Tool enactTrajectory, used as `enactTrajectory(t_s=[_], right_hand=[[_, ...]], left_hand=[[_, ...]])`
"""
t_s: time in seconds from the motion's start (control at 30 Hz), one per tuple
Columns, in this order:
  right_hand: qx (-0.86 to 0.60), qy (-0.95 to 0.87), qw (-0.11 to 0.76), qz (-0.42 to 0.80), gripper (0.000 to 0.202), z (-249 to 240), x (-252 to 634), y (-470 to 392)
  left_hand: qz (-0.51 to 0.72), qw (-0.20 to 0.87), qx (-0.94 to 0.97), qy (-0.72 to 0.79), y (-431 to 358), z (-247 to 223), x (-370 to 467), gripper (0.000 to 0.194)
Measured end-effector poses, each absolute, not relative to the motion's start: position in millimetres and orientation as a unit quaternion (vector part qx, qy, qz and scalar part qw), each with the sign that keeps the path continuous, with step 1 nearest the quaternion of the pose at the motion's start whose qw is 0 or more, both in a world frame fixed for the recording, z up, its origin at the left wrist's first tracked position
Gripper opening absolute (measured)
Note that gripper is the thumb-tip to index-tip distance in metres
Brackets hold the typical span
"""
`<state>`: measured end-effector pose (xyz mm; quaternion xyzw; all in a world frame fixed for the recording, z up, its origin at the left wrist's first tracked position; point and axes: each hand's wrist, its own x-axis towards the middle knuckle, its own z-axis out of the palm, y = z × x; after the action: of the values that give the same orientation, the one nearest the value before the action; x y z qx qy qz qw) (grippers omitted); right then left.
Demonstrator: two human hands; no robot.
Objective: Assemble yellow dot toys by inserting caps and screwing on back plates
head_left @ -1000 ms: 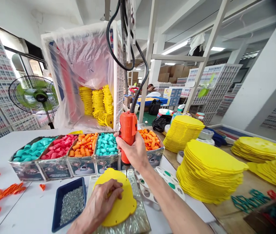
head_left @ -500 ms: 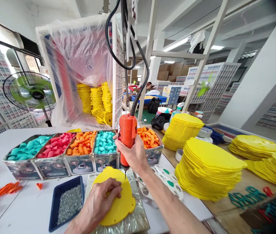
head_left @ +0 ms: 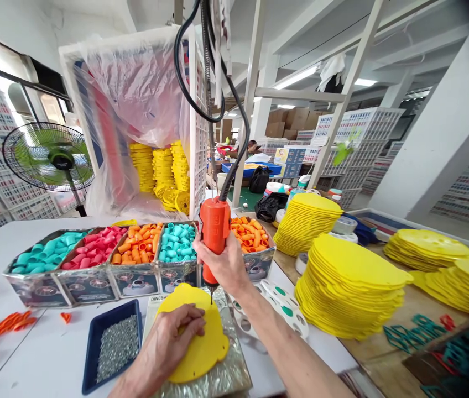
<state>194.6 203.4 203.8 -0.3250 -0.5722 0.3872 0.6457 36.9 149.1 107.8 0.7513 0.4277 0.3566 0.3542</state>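
My right hand (head_left: 227, 264) is wrapped round the body of a red electric screwdriver (head_left: 214, 225), held upright with its bit pointing down. The bit's tip meets the upper right part of a flat yellow plastic plate (head_left: 205, 348). On the plate's left side rests my left hand (head_left: 178, 334), thumb and fingers pinched together; whatever they may hold is hidden. Under the plate lies a box wrapped in clear plastic (head_left: 234, 362). Left of it stands a dark blue tray (head_left: 88, 356) of small metal screws (head_left: 117, 345).
Behind my hands runs a row of cartons (head_left: 135, 281) with teal, pink and orange plastic parts. Tall stacks of yellow plates (head_left: 346, 293) stand at the right. White discs with holes (head_left: 278, 312) lie by my right forearm. A black cable (head_left: 240, 149) hangs from above to the screwdriver.
The screwdriver and my right hand have come down slightly over the plate. My left hand stays in place on it. The whole view has shifted a little.
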Motion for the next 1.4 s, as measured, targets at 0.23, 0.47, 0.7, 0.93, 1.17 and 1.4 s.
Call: enactTrajectory(t_s=[0.23, 0.47, 0.7, 0.93, 1.17, 1.4], right_hand=[[-0.250, -0.549, 0.684, 0.411, 0.028, 227.3, 194.0, 196.7], [-0.212, -0.549, 0.679, 0.438, 0.026, 244.8, 185.8, 173.7], [-0.217, -0.551, 0.662, 0.459, 0.028, 242.8, 181.6, 168.1], [-0.234, -0.550, 0.661, 0.455, 0.034, 239.4, 180.2, 168.7], [-0.227, -0.548, 0.656, 0.466, 0.030, 238.9, 179.6, 170.8], [-0.213, -0.552, 0.648, 0.480, 0.030, 240.3, 178.0, 169.3]], left_hand=[[0.348, 0.317, 0.759, 0.451, 142.3, 114.8, 37.5, 0.016], [0.335, 0.196, 0.812, 0.435, 138.5, 113.1, 39.7, 0.017], [0.322, 0.137, 0.834, 0.428, 139.0, 108.1, 38.5, 0.019], [0.326, 0.151, 0.827, 0.433, 139.9, 107.1, 38.8, 0.019], [0.330, 0.178, 0.816, 0.441, 139.6, 105.7, 37.1, 0.019], [0.351, 0.151, 0.829, 0.408, 140.0, 105.9, 36.8, 0.021]])
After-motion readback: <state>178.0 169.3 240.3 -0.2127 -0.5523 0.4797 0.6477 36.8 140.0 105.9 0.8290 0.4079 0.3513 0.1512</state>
